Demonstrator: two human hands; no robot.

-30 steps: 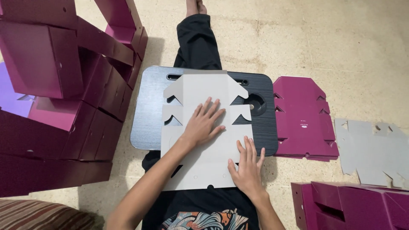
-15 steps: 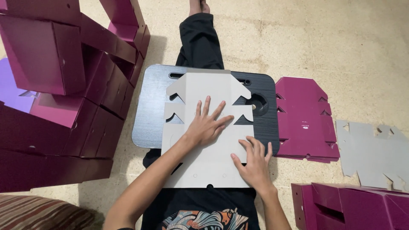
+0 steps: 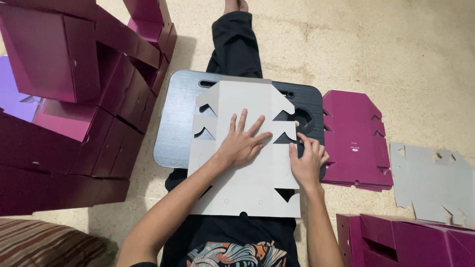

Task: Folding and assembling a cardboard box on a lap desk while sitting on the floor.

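- My left hand (image 3: 243, 142) lies open, pressed flat on the grey blank (image 3: 247, 183).
- My right hand (image 3: 307, 160) pinches the blank's right edge over the tray (image 3: 178, 123).

The flat cutout (image 3: 247, 168) is matt grey cardboard, smooth and unprinted on the side that shows. It lies on a dark lap desk (image 3: 175, 123) with a fine ribbed grain and a slight sheen. The folded boxes (image 3: 59, 99) are glossy magenta card, and the floor (image 3: 396, 49) is rough, speckled beige.
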